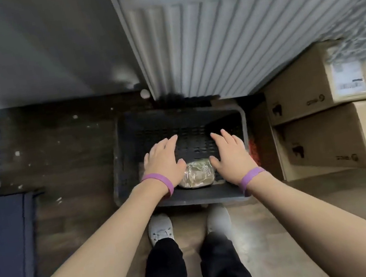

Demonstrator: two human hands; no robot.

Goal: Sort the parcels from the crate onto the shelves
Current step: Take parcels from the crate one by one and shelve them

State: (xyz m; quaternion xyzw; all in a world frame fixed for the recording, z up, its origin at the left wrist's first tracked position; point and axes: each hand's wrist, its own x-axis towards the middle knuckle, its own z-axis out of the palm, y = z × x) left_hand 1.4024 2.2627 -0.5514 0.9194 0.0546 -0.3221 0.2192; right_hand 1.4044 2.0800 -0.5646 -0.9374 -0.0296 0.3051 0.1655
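Crate (188,199): on the floor (276,231), right in front of the shoes (160,229).
Parcel (197,175): in the crate, at its near wall.
Left hand (163,163): over the crate, left of the parcel.
Right hand (230,154): over the crate, right of the parcel.
Radiator (233,41): behind the crate.
Boxes (319,128): stacked, right of the crate.

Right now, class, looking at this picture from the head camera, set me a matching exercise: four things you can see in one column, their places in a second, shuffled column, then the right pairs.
Things:
1. wrapped parcel
2. cardboard boxes
3. radiator
4. hands (left hand, right hand)

Places:
A. on the wall, beyond the crate
B. stacked to the right of the crate
C. open, one each side of the parcel
D. inside the crate, near its front wall

Pairs: 1-D, 2-B, 3-A, 4-C
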